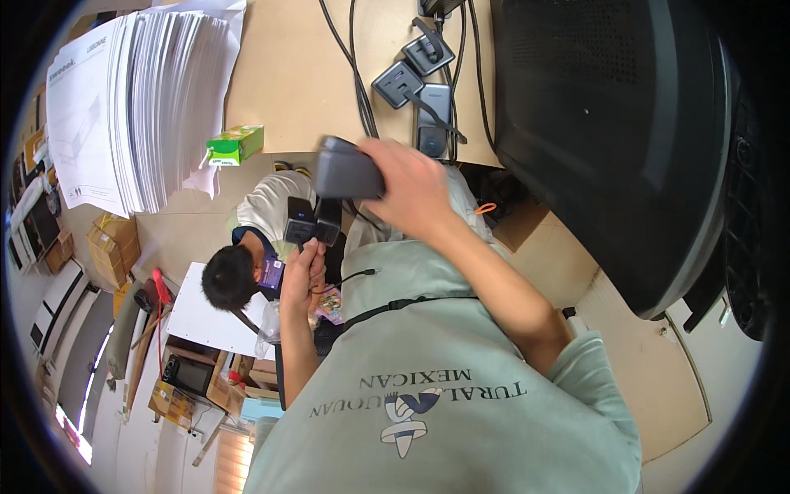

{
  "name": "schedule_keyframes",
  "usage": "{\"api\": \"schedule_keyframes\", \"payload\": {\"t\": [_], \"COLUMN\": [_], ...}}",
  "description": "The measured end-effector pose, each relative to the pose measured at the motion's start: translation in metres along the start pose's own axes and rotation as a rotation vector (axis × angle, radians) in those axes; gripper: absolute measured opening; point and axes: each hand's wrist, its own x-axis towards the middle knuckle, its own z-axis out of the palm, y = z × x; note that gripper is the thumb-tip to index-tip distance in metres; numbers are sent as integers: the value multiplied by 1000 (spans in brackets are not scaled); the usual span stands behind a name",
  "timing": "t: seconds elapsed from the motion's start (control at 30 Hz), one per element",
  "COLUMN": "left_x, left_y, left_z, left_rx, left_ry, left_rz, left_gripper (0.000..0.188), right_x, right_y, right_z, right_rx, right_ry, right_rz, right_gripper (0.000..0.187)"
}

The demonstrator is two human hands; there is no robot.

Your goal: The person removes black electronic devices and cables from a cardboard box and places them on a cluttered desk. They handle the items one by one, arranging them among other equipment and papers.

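While the right hand (411, 185) clamps its grip on a dark slab (350, 169) by the near edge of the bench (288, 82), the left hand (303, 272) closes on a black block (300, 221) short of it. The bench carries papers (169, 107) at its left, cables (358, 74) and grey blocks (434, 111) midway, a big black casing (609, 140) at its right. Past its left end, cartons (115, 247) stand on the floor (177, 235).

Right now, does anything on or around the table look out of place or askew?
Nothing looks spilled. The paper stack at left looks askew: it fans unevenly and seems to overhang the table. A black cable plug also sticks out before the pale green shirt, plugged into nothing.
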Motion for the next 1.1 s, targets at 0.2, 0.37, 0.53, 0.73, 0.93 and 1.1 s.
{"api": "schedule_keyframes", "payload": {"t": [0.2, 0.37, 0.53, 0.73, 0.93, 1.1], "left_x": [-29, -39, -20, 10, 36, 51], "left_y": [33, 72, 102, 129, 151, 180], "left_z": [17, 47, 75, 107, 101, 82], "left_rx": [293, 406, 334, 178, -29, 66], "left_ry": [46, 9, -17, -69, -146, -244], "left_rz": [35, 105, 177, 318, 313, 258], "left_gripper": [33, 33, 35, 32, 30, 34], "right_x": [-46, -25, -20, -14, -11, -36], "right_y": [40, 64, 69, 74, 60, 57], "right_z": [-42, -58, -61, -67, -73, -66], "right_rx": [-31, -141, -130, -40, -64, -145], "right_ry": [245, 301, 284, 183, 133, 164], "right_rz": [429, 547, 458, 538, 616, 768], "right_gripper": [57, 63, 80, 88, 86, 87]}}
